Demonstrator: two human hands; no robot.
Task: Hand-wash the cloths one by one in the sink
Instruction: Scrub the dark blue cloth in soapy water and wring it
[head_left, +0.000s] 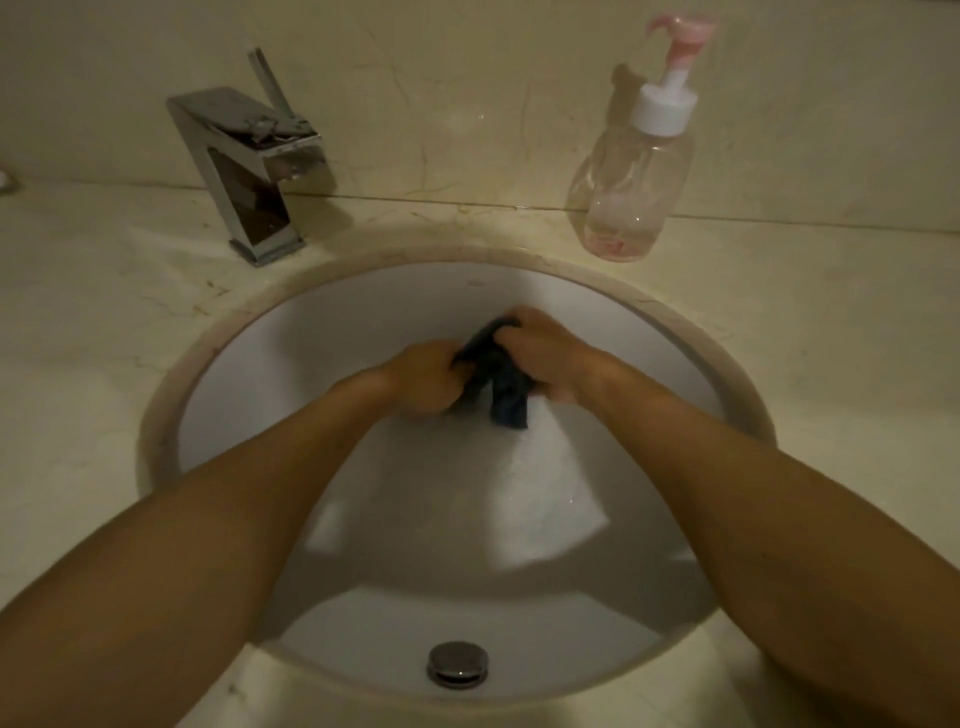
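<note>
The dark cloth (503, 387) is in the sink (363, 312), a little toward 12 o'clock from the middle of the bowl. It is bunched up between the two hands. One end hangs down toward 6 o'clock.

The left grip (423, 379) is a bare hand. Its fingers are curled tight round the cloth on the 9 o'clock side. The right grip (545, 358) is a bare hand too. It holds the cloth on the 3 o'clock side, with its fingers wrapped over the top end. The two hands are very close together, and only the cloth is between them. Both bare arms reach in from the 6 o'clock edge of the picture.

The sink is round and white, and it sits down in a pale stone counter (78, 312). A shiny square tap (249, 171) stands on the counter at 10 o'clock from the sink. A clear pump bottle (631, 176) with a pink top stands at 1 o'clock, with a little pink stuff at the bottom. A round metal plug (457, 665) is at 6 o'clock in the bowl.

The light is dim, so I cannot tell if the bowl holds water.
</note>
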